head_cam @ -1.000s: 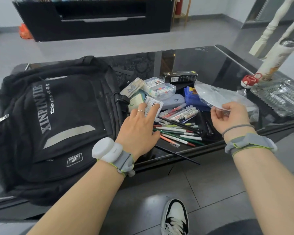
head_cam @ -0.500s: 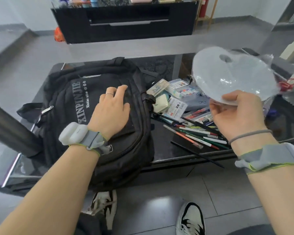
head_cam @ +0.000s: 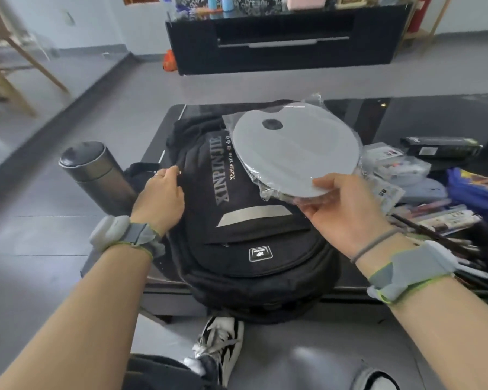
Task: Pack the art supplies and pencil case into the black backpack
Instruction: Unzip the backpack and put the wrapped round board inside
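While my right hand (head_cam: 347, 218) pinches the white plastic-wrapped palette (head_cam: 296, 149), my left hand (head_cam: 159, 197) pinches the black fabric backpack (head_cam: 251, 243) at nine o'clock — I'd open wide first.

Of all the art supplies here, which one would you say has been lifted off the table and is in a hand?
The wrapped white palette: the right hand holds its near edge above the backpack, while the pens lie on the table.

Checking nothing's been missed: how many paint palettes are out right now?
1. The white palette, still in its clear wrapper, is held by the right hand above the black backpack. Another could be hidden in the pile of supplies at right.
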Action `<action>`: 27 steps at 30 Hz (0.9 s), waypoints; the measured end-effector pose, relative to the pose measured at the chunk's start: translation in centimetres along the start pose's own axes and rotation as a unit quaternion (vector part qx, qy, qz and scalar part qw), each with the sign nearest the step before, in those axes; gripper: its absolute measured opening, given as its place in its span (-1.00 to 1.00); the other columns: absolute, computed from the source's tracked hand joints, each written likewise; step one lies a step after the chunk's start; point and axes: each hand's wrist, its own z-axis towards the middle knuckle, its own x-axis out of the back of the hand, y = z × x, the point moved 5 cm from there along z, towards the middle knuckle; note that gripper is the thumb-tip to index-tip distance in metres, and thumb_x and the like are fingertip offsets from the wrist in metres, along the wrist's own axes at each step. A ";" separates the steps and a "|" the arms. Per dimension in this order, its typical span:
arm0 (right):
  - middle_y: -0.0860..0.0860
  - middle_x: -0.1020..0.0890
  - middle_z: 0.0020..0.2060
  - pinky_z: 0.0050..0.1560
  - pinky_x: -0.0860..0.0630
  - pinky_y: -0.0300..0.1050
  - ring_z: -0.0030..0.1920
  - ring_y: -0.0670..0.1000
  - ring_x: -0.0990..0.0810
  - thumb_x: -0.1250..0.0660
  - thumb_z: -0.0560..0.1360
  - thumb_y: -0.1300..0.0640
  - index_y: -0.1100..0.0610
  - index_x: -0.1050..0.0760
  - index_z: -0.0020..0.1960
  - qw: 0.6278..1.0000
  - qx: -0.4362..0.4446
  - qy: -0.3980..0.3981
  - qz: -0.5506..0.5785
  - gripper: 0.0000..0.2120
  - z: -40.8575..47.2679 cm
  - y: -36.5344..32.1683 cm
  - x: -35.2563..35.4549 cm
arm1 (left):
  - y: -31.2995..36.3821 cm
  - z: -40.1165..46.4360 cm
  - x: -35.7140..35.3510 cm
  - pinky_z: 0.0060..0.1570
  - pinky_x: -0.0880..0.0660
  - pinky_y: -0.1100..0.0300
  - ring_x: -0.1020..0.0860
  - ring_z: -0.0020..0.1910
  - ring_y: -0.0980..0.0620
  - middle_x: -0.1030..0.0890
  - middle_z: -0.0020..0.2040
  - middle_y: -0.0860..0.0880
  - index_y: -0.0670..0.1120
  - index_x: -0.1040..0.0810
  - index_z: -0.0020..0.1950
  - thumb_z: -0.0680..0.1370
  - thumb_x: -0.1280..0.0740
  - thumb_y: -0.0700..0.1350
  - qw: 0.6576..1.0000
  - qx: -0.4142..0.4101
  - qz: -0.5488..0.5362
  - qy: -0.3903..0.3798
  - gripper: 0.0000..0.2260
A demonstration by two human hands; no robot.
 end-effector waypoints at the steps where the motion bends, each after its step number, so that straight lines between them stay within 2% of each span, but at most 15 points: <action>1: 0.14 -0.66 0.04 -0.03 -0.60 0.03 0.11 0.27 -0.63 -0.14 0.46 0.44 0.19 -0.52 -0.08 1.000 -0.005 0.000 -0.012 -0.75 0.3 0.6 -0.2 | 0.1 0.4 0.0 0.28 -0.45 -0.20 -0.42 0.36 -0.29 -0.43 0.41 -0.22 -0.19 -0.38 0.47 0.64 -0.19 -0.19 1.000 -0.001 0.015 0.007 -0.62; 4: 0.13 -0.65 0.05 -0.19 -0.57 -0.04 0.01 0.20 -0.64 -0.13 0.44 0.45 0.19 -0.54 -0.03 0.999 -0.016 -0.005 -0.036 -0.71 1.3 2.0 0.0 | 0.5 1.2 0.1 0.13 -0.50 -0.21 -0.45 0.25 -0.30 -0.49 0.27 -0.22 -0.18 -0.47 0.30 0.62 -0.25 -0.16 0.998 0.001 0.052 0.036 -0.74; 7: 0.15 -0.64 0.15 -0.21 -0.58 -0.06 -0.01 0.16 -0.66 -0.15 0.44 0.42 0.17 -0.52 0.10 0.999 -0.019 -0.014 -0.040 -0.67 2.0 2.5 0.5 | 0.7 1.6 0.4 0.02 -0.50 -0.20 -0.48 0.13 -0.32 -0.52 0.12 -0.26 -0.22 -0.47 0.11 0.61 -0.25 -0.18 0.994 -0.002 0.076 0.081 -0.87; 10: 0.12 -0.62 0.23 0.01 -0.59 0.04 0.19 0.17 -0.62 -0.28 0.52 0.31 0.11 -0.54 0.16 0.998 -0.022 -0.006 -0.053 -0.74 2.3 2.7 0.6 | 0.7 1.9 0.5 -0.04 -0.47 -0.20 -0.51 0.06 -0.35 -0.55 0.05 -0.29 -0.24 -0.47 0.04 0.61 -0.24 -0.23 0.988 -0.016 0.105 0.114 -0.91; 12: 0.09 -0.64 0.21 0.23 -0.52 0.15 0.23 0.16 -0.60 -0.31 0.55 0.25 0.07 -0.56 0.19 0.998 -0.017 -0.006 -0.056 -0.76 2.3 2.8 0.6 | 0.7 1.9 0.3 -0.07 -0.49 -0.20 -0.53 0.01 -0.36 -0.57 0.00 -0.31 -0.25 -0.49 0.00 0.58 -0.28 -0.24 0.984 -0.025 0.128 0.120 -0.92; 14: 0.07 -0.65 0.19 0.28 -0.49 0.18 0.23 0.14 -0.61 -0.31 0.56 0.25 0.06 -0.55 0.22 0.998 -0.014 -0.002 -0.055 -0.74 2.2 2.9 0.7 | 0.8 1.6 0.2 -0.06 -0.47 -0.17 -0.54 0.00 -0.35 -0.59 0.00 -0.30 -0.24 -0.49 -0.02 0.57 -0.31 -0.19 0.980 -0.024 0.157 0.120 -0.89; 18: 0.08 -0.66 0.17 0.25 -0.52 0.13 0.22 0.14 -0.61 -0.30 0.56 0.26 0.10 -0.57 0.17 0.998 -0.024 0.006 -0.058 -0.79 1.5 3.0 1.0 | 1.6 1.3 0.0 0.05 -0.38 -0.11 -0.51 0.09 -0.31 -0.61 0.07 -0.25 -0.21 -0.50 0.03 0.62 -0.26 -0.11 0.973 -0.016 0.198 0.118 -0.84; 22: 0.08 -0.67 0.15 0.13 -0.58 0.06 0.20 0.13 -0.62 -0.30 0.56 0.26 0.11 -0.58 0.13 0.998 -0.029 0.008 -0.058 -0.81 1.2 2.8 1.3 | 1.6 1.1 -0.3 0.03 -0.42 -0.10 -0.52 0.09 -0.31 -0.58 0.08 -0.25 -0.21 -0.46 0.11 0.59 -0.32 -0.04 0.971 0.010 0.207 0.119 -0.75; 27: 0.08 -0.68 0.13 0.07 -0.60 0.02 0.17 0.12 -0.64 -0.30 0.56 0.24 0.12 -0.59 0.13 0.997 -0.040 0.014 -0.067 -0.82 1.4 3.3 1.4 | 1.6 1.0 -0.7 -0.18 -0.47 -0.04 -0.57 -0.17 -0.29 -0.61 -0.16 -0.26 -0.21 -0.48 -0.10 0.47 -0.39 -0.28 0.961 -0.021 0.247 0.124 -0.90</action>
